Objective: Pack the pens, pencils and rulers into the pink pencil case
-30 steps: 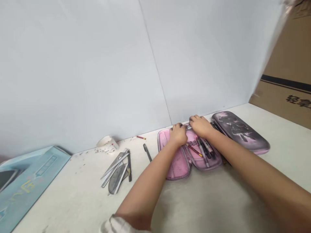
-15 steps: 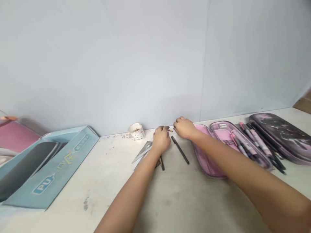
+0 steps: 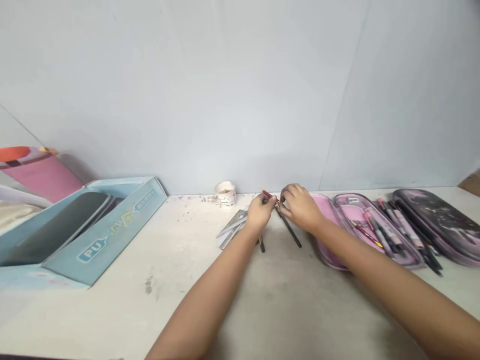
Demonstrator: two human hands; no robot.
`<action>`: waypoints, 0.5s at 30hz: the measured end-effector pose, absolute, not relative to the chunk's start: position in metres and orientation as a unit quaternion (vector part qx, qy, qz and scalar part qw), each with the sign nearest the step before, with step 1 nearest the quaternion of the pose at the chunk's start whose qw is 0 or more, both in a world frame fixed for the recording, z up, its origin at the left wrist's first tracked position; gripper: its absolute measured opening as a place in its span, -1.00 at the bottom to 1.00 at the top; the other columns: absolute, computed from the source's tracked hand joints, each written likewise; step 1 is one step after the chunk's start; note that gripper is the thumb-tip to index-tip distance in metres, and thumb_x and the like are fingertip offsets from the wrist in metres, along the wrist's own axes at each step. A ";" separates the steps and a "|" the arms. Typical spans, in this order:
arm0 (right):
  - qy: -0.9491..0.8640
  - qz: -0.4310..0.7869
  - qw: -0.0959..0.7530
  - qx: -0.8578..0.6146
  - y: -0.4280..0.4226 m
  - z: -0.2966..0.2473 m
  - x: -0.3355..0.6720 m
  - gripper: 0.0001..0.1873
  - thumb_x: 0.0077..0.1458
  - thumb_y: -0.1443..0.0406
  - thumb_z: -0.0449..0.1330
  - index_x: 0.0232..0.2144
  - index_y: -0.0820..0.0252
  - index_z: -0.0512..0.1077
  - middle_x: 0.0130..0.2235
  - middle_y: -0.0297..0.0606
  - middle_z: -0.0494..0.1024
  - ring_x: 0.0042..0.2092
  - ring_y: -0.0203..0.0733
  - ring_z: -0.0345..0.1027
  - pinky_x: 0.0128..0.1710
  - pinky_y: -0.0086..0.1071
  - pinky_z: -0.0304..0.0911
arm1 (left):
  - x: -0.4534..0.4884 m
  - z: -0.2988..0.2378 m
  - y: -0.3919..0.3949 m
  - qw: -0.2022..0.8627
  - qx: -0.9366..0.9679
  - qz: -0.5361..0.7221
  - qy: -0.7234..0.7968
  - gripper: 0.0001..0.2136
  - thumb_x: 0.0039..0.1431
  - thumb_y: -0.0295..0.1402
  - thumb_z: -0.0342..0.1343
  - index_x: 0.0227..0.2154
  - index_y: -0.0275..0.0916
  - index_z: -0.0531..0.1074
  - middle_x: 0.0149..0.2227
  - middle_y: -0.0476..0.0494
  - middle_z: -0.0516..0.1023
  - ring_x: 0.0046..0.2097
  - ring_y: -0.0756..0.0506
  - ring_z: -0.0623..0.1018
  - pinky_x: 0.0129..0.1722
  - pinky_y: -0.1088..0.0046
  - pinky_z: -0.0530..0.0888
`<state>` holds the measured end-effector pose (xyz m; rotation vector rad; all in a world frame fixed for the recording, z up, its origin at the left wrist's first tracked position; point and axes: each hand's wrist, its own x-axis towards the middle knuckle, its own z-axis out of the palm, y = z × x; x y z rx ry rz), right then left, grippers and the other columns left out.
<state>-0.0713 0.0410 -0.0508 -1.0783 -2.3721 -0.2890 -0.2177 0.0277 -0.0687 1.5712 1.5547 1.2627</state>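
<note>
Within left hand now, pencil

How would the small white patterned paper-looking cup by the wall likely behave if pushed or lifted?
The small white patterned paper-looking cup would probably feel light, being little and thin-rimmed. Its thin-looking wall suggests it might dent if squeezed. A hard push could tip it and spill the brownish bits visible inside.

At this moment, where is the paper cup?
In the head view, the paper cup stands slightly left of centre near the wall, behind the rulers and left of the left hand.
</note>
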 end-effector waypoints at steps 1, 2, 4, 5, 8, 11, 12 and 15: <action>-0.869 -0.114 0.271 -0.399 0.034 -0.051 -0.062 -0.74 0.14 0.23 -0.01 -0.30 0.29 0.39 -0.20 -0.10 0.42 -0.10 -0.06 0.18 -0.10 -0.28 0.06 | -0.208 -0.068 0.027 0.322 0.577 0.495 0.564 -0.81 0.11 -0.27 0.00 -0.41 -0.30 0.37 -0.45 -0.10 0.48 -0.36 -0.03 0.49 -0.28 0.41 0.43; -0.862 -0.120 0.280 -0.405 0.027 -0.050 -0.052 -0.74 0.15 0.22 -0.02 -0.29 0.29 0.39 -0.20 -0.10 0.42 -0.10 -0.06 0.18 -0.10 -0.28 0.05 | -0.197 -0.066 0.026 0.348 0.569 0.510 0.543 -0.84 0.11 -0.31 0.00 -0.43 -0.31 0.36 -0.47 -0.09 0.47 -0.38 -0.01 0.48 -0.30 0.43 0.43; -0.850 -0.131 0.292 -0.418 0.017 -0.050 -0.030 -0.73 0.16 0.21 -0.03 -0.28 0.27 0.38 -0.20 -0.10 0.42 -0.10 -0.06 0.17 -0.09 -0.27 0.04 | -0.174 -0.060 0.022 0.395 0.568 0.519 0.502 -0.88 0.11 -0.38 -0.03 -0.43 -0.31 0.35 -0.46 -0.08 0.46 -0.41 0.02 0.46 -0.31 0.46 0.43; -0.846 -0.136 0.294 -0.424 0.012 -0.050 -0.017 -0.72 0.17 0.20 -0.03 -0.27 0.26 0.38 -0.20 -0.10 0.42 -0.10 -0.05 0.17 -0.09 -0.26 0.03 | -0.162 -0.057 0.020 0.414 0.574 0.515 0.484 -0.89 0.11 -0.40 -0.04 -0.42 -0.31 0.35 -0.44 -0.09 0.46 -0.41 0.02 0.46 -0.30 0.45 0.43; -0.831 -0.153 0.296 -0.446 0.001 -0.053 0.025 -0.72 0.17 0.20 -0.04 -0.28 0.26 0.38 -0.20 -0.10 0.42 -0.10 -0.05 0.17 -0.08 -0.24 0.02 | -0.122 -0.048 0.012 0.424 0.617 0.478 0.459 -0.86 0.11 -0.41 -0.06 -0.36 -0.32 0.39 -0.35 -0.15 0.51 -0.30 -0.03 0.49 -0.21 0.39 0.43; -0.794 -0.175 0.299 -0.500 -0.008 -0.063 0.070 -0.72 0.15 0.21 -0.04 -0.31 0.26 0.40 -0.21 -0.09 0.43 -0.10 -0.03 0.17 -0.06 -0.22 0.01 | -0.079 -0.049 0.006 0.342 0.707 0.396 0.477 -0.83 0.11 -0.41 -0.04 -0.29 -0.31 0.42 -0.24 -0.19 0.53 -0.18 -0.09 0.49 -0.08 0.32 0.39; -0.780 -0.182 0.296 -0.521 -0.010 -0.067 0.084 -0.71 0.15 0.21 -0.04 -0.32 0.26 0.40 -0.22 -0.08 0.43 -0.11 -0.02 0.18 -0.06 -0.22 0.02 | -0.065 -0.053 0.004 0.300 0.741 0.361 0.480 -0.81 0.11 -0.40 -0.03 -0.26 -0.30 0.42 -0.20 -0.20 0.52 -0.14 -0.10 0.48 -0.04 0.31 0.37; -0.755 -0.193 0.264 -0.569 -0.013 -0.078 0.115 -0.70 0.13 0.23 -0.05 -0.34 0.28 0.43 -0.26 -0.06 0.45 -0.12 0.00 0.19 -0.04 -0.18 0.01 | -0.031 -0.068 -0.004 0.173 0.811 0.268 0.490 -0.75 0.12 -0.38 -0.05 -0.15 -0.26 0.40 -0.10 -0.22 0.46 -0.02 -0.16 0.40 0.03 0.24 0.29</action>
